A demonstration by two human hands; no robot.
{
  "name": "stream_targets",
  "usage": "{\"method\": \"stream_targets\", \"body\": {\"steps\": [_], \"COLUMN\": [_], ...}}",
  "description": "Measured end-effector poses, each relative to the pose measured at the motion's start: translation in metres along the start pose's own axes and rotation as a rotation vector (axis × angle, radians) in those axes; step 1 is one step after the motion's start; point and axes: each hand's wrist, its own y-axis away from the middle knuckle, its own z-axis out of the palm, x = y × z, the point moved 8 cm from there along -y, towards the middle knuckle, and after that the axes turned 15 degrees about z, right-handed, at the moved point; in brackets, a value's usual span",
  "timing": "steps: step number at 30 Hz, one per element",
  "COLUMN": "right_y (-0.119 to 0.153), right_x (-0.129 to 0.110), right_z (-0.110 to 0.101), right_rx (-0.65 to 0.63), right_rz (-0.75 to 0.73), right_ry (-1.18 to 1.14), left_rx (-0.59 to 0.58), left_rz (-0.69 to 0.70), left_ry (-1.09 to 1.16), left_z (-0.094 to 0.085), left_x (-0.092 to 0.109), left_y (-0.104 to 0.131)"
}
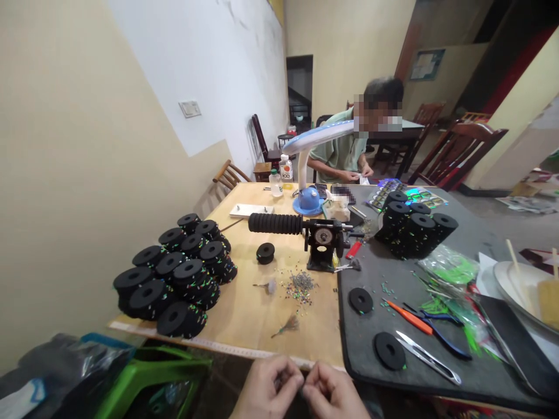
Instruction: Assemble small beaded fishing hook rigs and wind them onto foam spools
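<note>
My left hand (269, 385) and my right hand (331, 391) are close together at the table's front edge. Both have fingers curled into a pinch, tips nearly meeting. Anything between them is too small or too hidden to make out. Just beyond lie a small bundle of fine strands (288, 326) and a pile of tiny coloured beads (301, 285). A crank device (324, 238) behind the pile carries a row of black foam spools (275, 223) on its shaft. A loose black foam spool (265, 253) stands left of the device.
Stacked black spools (187, 270) fill the left side; another stack (414, 224) stands at right. Orange-handled pliers (410, 317), silver tweezers (428, 356) and flat black discs (389, 350) lie on the grey mat (358, 349). A blue lamp (308, 201) stands behind; a person (338, 154) sits opposite.
</note>
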Motion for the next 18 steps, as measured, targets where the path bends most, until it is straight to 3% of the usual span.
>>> {"method": "stream_targets", "body": {"steps": [6, 8, 12, 18], "right_y": [-0.007, -0.009, -0.012, -0.007], "right_x": [0.015, 0.02, 0.029, 0.026], "right_z": [-0.009, -0.011, -0.015, -0.022], "right_rx": [-0.026, -0.034, 0.009, 0.071], "right_rz": [0.053, 0.051, 0.068, 0.092], "right_ry": [-0.258, -0.355, -0.467, -0.465], "left_rx": [0.129, 0.11, 0.025, 0.123], "left_rz": [0.006, 0.003, -0.007, 0.191], "left_ry": [-0.493, -0.632, -0.779, -0.873], "left_z": [-0.067, -0.079, -0.079, -0.067], "left_x": [0.001, -0.001, -0.003, 0.031], "left_y": [-0.018, -0.024, -0.03, -0.034]}}
